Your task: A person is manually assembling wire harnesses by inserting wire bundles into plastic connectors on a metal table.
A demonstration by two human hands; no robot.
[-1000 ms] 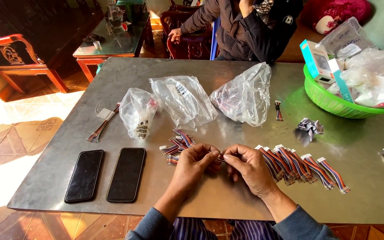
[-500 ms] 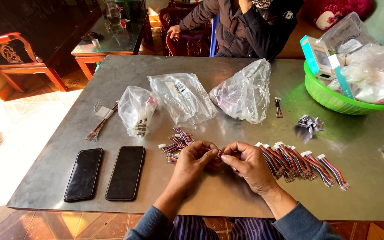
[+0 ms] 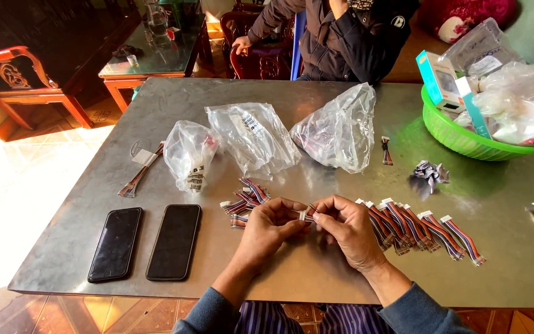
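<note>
Head view, looking down on a grey metal table (image 3: pixel 316 278). Both hands meet at the near centre, just above the tabletop. Left hand (image 3: pixel 266 230) curled, thumb and fingertips pinched closed on the white connector end of a short multicoloured wire harness (image 3: pixel 305 214). Right hand (image 3: pixel 348 230) closed on the same harness from the other side, fingers folded over the wires; the rest of it is hidden under them. Harness held between the two hands, clear of the table surface as far as can be told.

Just left of the hands: a loose heap of similar harnesses (image 3: pixel 245 198), lying crossed over one another. Just right of the right hand: a neat row of harnesses (image 3: pixel 424 226) laid side by side, white connectors toward the far side.

Far left, near edge: two black phones (image 3: pixel 146 243), face down or dark, parallel and close together. Beyond them a single wire bundle with a white tag (image 3: pixel 142 171).

Mid-table: three clear plastic bags (image 3: pixel 254 139), crumpled, in a line. A small lone harness (image 3: pixel 386 150) beside the rightmost bag; a crumpled silvery scrap (image 3: pixel 429 172) farther right.

Far right: green plastic basket (image 3: pixel 458 137) holding bags and small boxes.

Across the table: another person in a dark jacket (image 3: pixel 341 43), seated.
</note>
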